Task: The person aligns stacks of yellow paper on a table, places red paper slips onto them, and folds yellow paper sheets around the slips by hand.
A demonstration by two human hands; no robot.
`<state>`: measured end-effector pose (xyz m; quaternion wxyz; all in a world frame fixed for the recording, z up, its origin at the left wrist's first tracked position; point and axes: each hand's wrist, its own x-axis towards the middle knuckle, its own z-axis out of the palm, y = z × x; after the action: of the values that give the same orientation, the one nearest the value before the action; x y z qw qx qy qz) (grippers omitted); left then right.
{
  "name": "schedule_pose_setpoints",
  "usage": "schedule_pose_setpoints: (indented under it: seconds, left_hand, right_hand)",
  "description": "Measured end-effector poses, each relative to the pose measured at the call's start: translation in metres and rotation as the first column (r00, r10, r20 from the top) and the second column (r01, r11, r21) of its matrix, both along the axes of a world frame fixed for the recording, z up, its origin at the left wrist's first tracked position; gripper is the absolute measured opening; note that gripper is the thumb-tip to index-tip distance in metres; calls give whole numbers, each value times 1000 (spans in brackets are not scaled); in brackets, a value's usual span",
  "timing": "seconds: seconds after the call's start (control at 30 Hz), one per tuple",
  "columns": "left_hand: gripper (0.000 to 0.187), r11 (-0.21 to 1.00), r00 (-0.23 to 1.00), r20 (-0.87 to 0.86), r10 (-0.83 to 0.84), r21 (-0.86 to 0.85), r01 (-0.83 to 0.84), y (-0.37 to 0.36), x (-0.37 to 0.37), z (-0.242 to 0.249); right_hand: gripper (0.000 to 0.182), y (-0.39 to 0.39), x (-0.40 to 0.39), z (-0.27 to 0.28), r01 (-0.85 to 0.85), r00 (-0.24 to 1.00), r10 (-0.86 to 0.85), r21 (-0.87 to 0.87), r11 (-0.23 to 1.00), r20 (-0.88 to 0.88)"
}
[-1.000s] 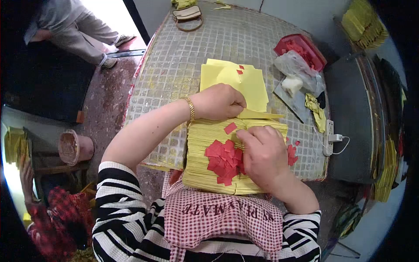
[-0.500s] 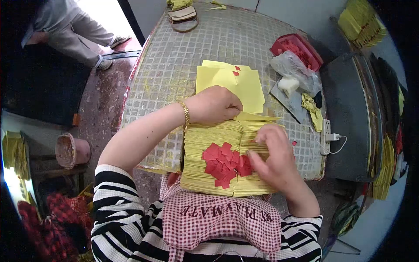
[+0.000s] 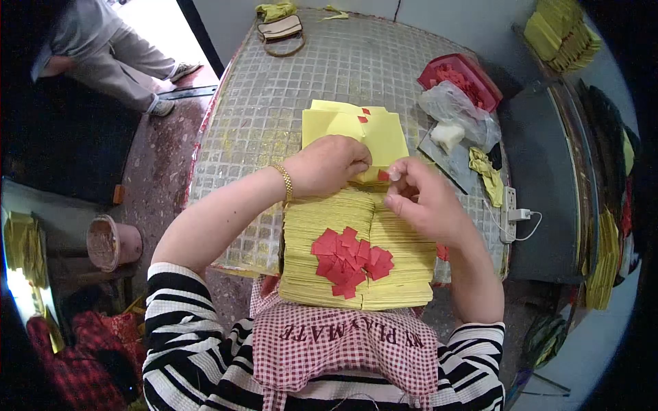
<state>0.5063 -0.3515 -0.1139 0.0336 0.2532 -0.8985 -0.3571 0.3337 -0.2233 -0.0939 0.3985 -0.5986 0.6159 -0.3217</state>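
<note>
My left hand (image 3: 330,163) is closed on the near edge of the yellow sheets (image 3: 380,131), which lie flat beyond the thick yellow paper stack (image 3: 322,219). Between the thumb and fingers of my right hand (image 3: 426,198) is a small red paper piece (image 3: 384,176), held just right of my left hand, over the sheets' near edge. A pile of red paper pieces (image 3: 343,260) rests on top of the stack. Two small red pieces (image 3: 363,119) sit on the sheets' far part.
A red basket (image 3: 495,88) of red pieces and a plastic bag (image 3: 456,109) stand at the back right. Nearby are a white lump (image 3: 447,135), a crumpled yellow scrap (image 3: 485,177) and a power strip (image 3: 508,214). A small bag (image 3: 281,27) lies at the far edge. A person (image 3: 113,55) is at upper left.
My right hand has moved away from the red pile, up to the sheets' near edge, with a red piece in its fingers. The near flap of yellow paper now lies lower.
</note>
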Motion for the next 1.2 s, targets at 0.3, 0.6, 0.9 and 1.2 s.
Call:
schedule_pose_setpoints:
  seconds: [0.3,0.6,0.9,1.2]
  left_hand:
    - [17,997,994,-104,-41,-63,35,-10,0,-16]
    - [17,998,992,116,-50,-20,52,7,-5,8]
    - [13,960,974,-159,163,251,-120,6,-7,-24]
    - [17,963,986,-104,128,252,-99,10,-1,-10]
  right_hand:
    - [24,-30,-15,-14,-98,986,73,175,980,148]
    - [29,-21,-8,-34,0,990,-12,84,996,140]
    - [30,-16,2,-35,197,969,-210,-104,975,-133]
    - [29,-14,2,-32,225,972,-227,-37,974,-64]
